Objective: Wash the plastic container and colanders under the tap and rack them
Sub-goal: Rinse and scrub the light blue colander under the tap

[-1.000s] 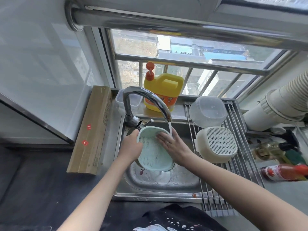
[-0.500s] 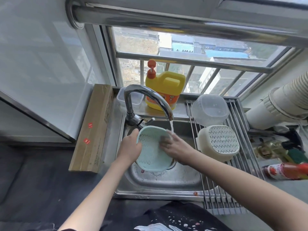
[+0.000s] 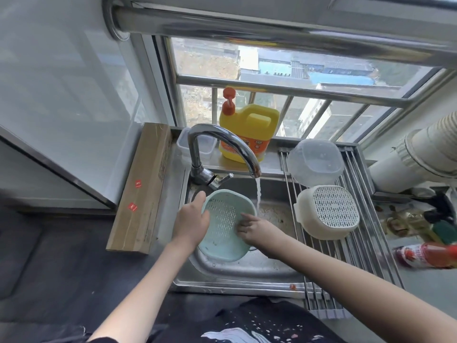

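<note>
A light green colander (image 3: 223, 233) is tilted over the steel sink (image 3: 237, 271). My left hand (image 3: 191, 220) grips its left rim. My right hand (image 3: 254, 230) lies inside it, fingertips pressed on the perforated bottom. Water runs from the tap (image 3: 222, 147) and falls just right of the colander's rim. On the roll-up rack (image 3: 351, 246) over the sink's right side, a clear plastic container (image 3: 315, 162) lies upside down at the back. A cream colander (image 3: 329, 215) sits upside down in front of it.
A yellow detergent jug (image 3: 247, 131) and a small clear box (image 3: 206, 144) stand on the ledge behind the tap. A long cardboard box (image 3: 143, 186) lies left of the sink. Bottles, one red (image 3: 427, 254), lie on the right counter under a white duct (image 3: 420, 154).
The green colander has shifted left, out of the water stream. My right hand slid from its upper rim down into the bowl. My left hand keeps its hold on the rim.
</note>
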Demonstrator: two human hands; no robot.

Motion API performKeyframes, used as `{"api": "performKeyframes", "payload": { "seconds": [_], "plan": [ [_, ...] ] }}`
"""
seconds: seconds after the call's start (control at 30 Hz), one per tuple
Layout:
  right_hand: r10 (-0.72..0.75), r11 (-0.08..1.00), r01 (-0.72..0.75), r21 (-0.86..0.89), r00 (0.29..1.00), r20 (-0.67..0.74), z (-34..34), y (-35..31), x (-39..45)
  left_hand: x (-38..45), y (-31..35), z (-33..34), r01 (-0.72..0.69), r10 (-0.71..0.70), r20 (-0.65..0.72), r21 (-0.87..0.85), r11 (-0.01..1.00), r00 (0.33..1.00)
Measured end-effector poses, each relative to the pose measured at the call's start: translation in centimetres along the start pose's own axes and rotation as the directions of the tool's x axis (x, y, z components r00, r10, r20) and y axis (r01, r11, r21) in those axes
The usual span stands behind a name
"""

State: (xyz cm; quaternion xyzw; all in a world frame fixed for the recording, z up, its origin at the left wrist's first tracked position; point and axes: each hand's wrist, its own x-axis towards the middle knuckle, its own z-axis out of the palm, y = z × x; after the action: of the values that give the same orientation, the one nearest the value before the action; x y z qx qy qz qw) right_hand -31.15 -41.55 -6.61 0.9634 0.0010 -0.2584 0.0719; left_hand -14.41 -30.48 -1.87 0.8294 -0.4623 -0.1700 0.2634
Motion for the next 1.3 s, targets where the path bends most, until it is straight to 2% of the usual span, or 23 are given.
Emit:
{"api": "performKeyframes", "payload": {
  "seconds": [0.07, 0.13, 0.2, 0.23, 0.27, 0.3, 0.33, 0.37, 0.43, 0.53, 0.67, 0.73, 0.83, 0.9, 0.93, 0.97, 1.0, 1.07, 1.1, 1.13, 1.2, 1.23, 1.3],
  "plan": [
    [-0.011, 0.970, 0.017, 0.243, 1.000, -0.028, 0.0, 0.1, -1.1, -0.1, -0.1, 0.2, 0.059, -0.059, -0.020, -0.008, 0.998, 0.998],
    [0.060, 0.800, -0.066, 0.597, 0.998, 0.030, -0.9, -0.1, -1.9, 0.3, -0.6, 0.0, 0.141, -0.143, -0.041, -0.040, 0.989, 0.989],
    [0.291, 0.519, -0.176, 0.837, 0.957, 0.020, -2.7, 0.0, -2.2, 0.9, -1.3, -0.4, 0.196, -0.197, 0.010, -0.138, 0.971, 0.980],
    [0.464, 0.297, -0.203, 0.933, 0.885, 0.045, -3.7, 0.3, -2.0, 1.1, -1.6, -0.7, 0.218, -0.213, 0.050, -0.182, 0.959, 0.976],
    [0.616, 0.011, -0.174, 0.985, 0.777, 0.131, -4.6, 0.9, -1.7, 1.2, -1.8, -1.0, 0.243, -0.230, 0.083, -0.216, 0.946, 0.970],
    [0.689, -0.292, -0.086, 0.952, 0.672, 0.272, -5.4, 1.7, -1.2, 1.2, -2.0, -1.2, 0.265, -0.244, 0.114, -0.240, 0.934, 0.963],
    [0.672, -0.548, 0.018, 0.836, 0.605, 0.427, -6.0, 2.6, -0.8, 1.0, -2.2, -1.4, 0.283, -0.254, 0.140, -0.257, 0.924, 0.957],
    [0.606, -0.712, 0.100, 0.695, 0.587, 0.536, -6.4, 3.5, -0.5, 0.8, -2.4, -1.6, 0.293, -0.255, 0.166, -0.276, 0.915, 0.953],
    [0.518, -0.817, 0.141, 0.560, 0.606, 0.603, -7.2, 4.8, -0.3, 0.4, -2.9, -1.9, 0.328, -0.259, 0.233, -0.340, 0.881, 0.937],
    [0.545, -0.755, 0.039, 0.655, 0.595, 0.591, -7.8, 6.0, 0.6, -0.5, -3.6, -2.6, 0.419, -0.280, 0.333, -0.490, 0.764, 0.900],
    [0.493, -0.763, 0.096, 0.639, 0.726, 0.479, -8.5, 6.3, 1.9, -1.3, -4.1, -3.0, 0.516, -0.311, 0.420, -0.578, 0.632, 0.853],
    [0.595, -0.646, 0.042, 0.762, 0.654, 0.468, -8.3, 6.0, 2.4, -1.4, -4.4, -3.0, 0.540, -0.333, 0.431, -0.578, 0.612, 0.839],
    [0.807, -0.289, -0.244, 0.926, 0.458, 0.372, -8.7, 5.4, 2.6, -1.3, -4.8, -2.7, 0.563, -0.345, 0.454, -0.547, 0.619, 0.821],
    [0.814, -0.201, -0.396, 0.896, 0.442, 0.377, -9.1, 5.2, 2.8, -1.3, -5.0, -2.4, 0.567, -0.338, 0.471, -0.530, 0.631, 0.815],
    [0.775, -0.186, -0.400, 0.897, 0.501, 0.384, -9.1, 5.3, 2.9, -1.2, -5.0, -2.3, 0.567, -0.337, 0.474, -0.518, 0.641, 0.813],
    [0.709, -0.145, -0.373, 0.916, 0.606, 0.360, -8.7, 5.4, 3.0, -1.1, -5.0, -2.2, 0.566, -0.338, 0.476, -0.497, 0.658, 0.812],
    [0.632, -0.087, -0.317, 0.944, 0.715, 0.298, -8.4, 5.3, 3.0, -1.0, -4.9, -2.1, 0.561, -0.334, 0.482, -0.473, 0.680, 0.810],
    [0.497, 0.031, -0.209, 0.977, 0.852, 0.166, -7.8, 5.3, 2.7, -0.5, -4.5, -2.1, 0.538, -0.300, 0.515, -0.411, 0.735, 0.803],
    [0.437, 0.101, -0.187, 0.977, 0.891, 0.125, -7.5, 5.3, 2.5, -0.2, -4.0, -2.2, 0.519, -0.273, 0.537, -0.381, 0.765, 0.798],
    [0.383, 0.225, -0.194, 0.955, 0.919, 0.096, -7.3, 5.3, 2.5, 0.3, -3.5, -2.2, 0.496, -0.246, 0.556, -0.358, 0.791, 0.794],
    [0.338, 0.629, -0.255, 0.735, 0.940, 0.037, -7.4, 5.0, 2.5, 1.6, -2.3, -2.1, 0.436, -0.193, 0.564, -0.334, 0.836, 0.803],
    [0.338, 0.759, -0.278, 0.589, 0.941, 0.008, -7.6, 4.9, 2.5, 2.3, -1.6, -1.9, 0.399, -0.174, 0.548, -0.323, 0.858, 0.818],
    [0.385, 0.795, -0.334, 0.506, 0.923, 0.004, -7.5, 4.9, 2.3, 3.5, -0.8, -1.4, 0.331, -0.192, 0.458, -0.244, 0.912, 0.868]
  ]
}}
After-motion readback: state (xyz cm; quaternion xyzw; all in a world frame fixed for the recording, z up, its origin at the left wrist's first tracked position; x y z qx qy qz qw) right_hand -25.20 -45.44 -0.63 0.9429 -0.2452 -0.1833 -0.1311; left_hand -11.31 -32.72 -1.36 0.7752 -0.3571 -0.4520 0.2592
